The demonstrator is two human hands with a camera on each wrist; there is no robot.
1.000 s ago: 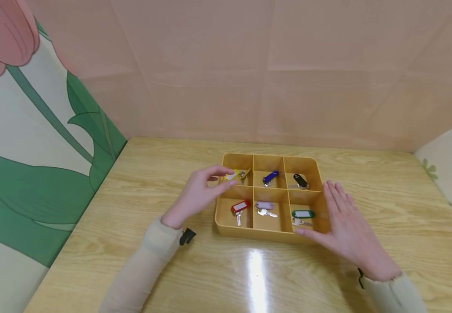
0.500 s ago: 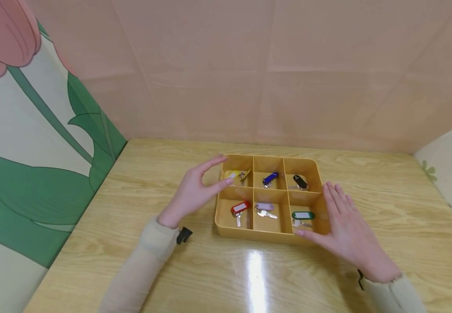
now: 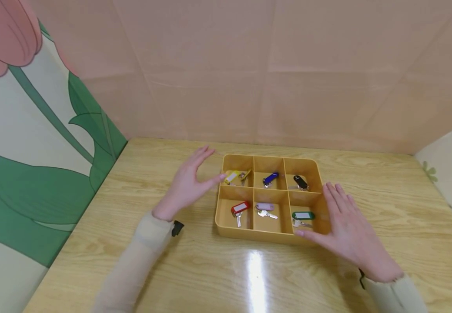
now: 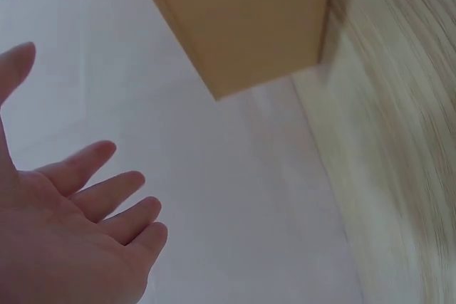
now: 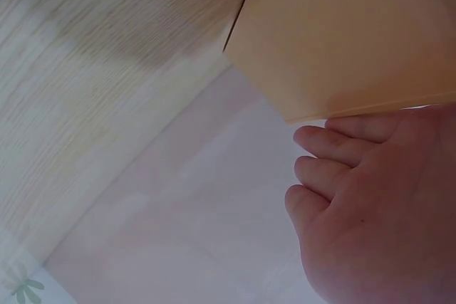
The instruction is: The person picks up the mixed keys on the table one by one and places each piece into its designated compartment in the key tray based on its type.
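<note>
A tan six-compartment organizer box (image 3: 257,235) rests on the table, with tagged keys in each compartment. The back row holds yellow key tags (image 3: 232,176), a blue key tag (image 3: 270,177) and a black key tag (image 3: 300,181). In front lie a red key tag (image 3: 240,207), a lilac key tag (image 3: 265,206) and a green key tag (image 3: 303,215). My left hand (image 3: 184,184) is open at the box's left side, thumb tip near the rim and fingers apart from it, holding nothing. My right hand (image 3: 351,230) lies along the right wall, fingers straight, thumb at the front right corner.
The box sits on a wood-grain table (image 3: 132,174). Behind the table hangs a pink backdrop (image 3: 210,87), and on the left stands a panel with a painted tulip (image 3: 2,39). Light reflects off the table in front of the box.
My left hand has let go of the yellow key tag, spread its fingers and drawn back left out of the back left compartment. My right hand has stayed at the box's right side.
</note>
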